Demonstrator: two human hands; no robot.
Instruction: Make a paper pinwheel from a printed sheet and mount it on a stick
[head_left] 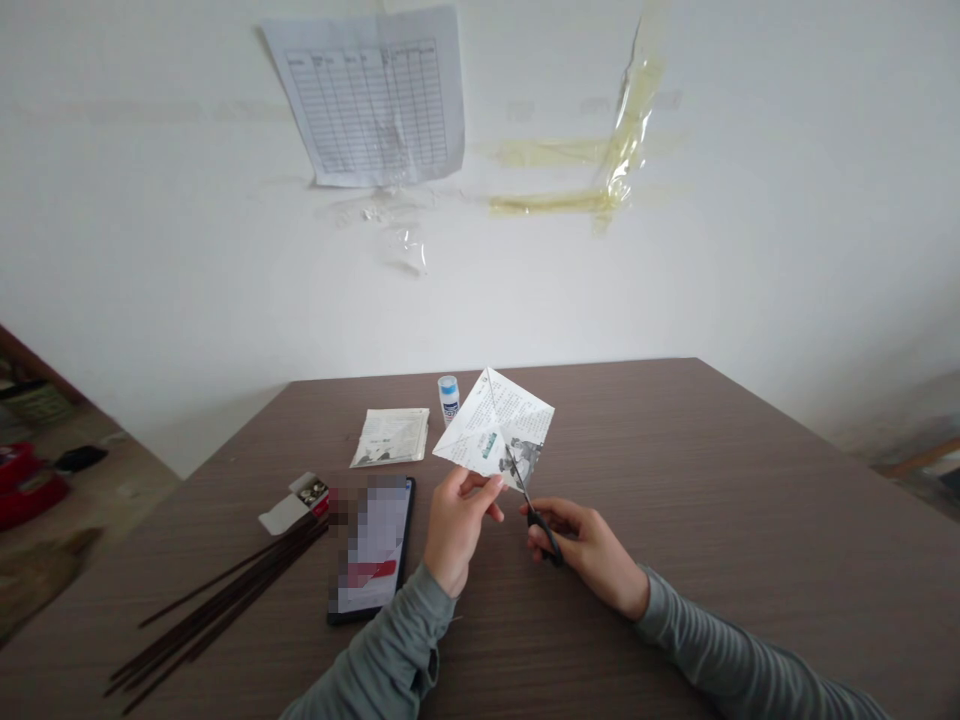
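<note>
A square of printed paper [469, 430], creased along its diagonals, is held up over the table with one corner pointing away from me. My left hand [459, 520] pinches its near edge between thumb and fingers. In my right hand [589, 550] is a pair of scissors [534, 515] with black handles, my fingers closed around the loops. The blades reach over the paper at its near corner, pointing in toward the middle. Whether they are spread or closed is hard to make out.
Left of the paper lie a stack of folded newsprint squares [391, 437], a glue bottle [448, 398], a small open box [296, 500] of metal pieces, several thin dark sticks [217, 605] and a phone [375, 555]. Behind the brown table [735, 500] stands a white wall with a taped sheet [367, 100].
</note>
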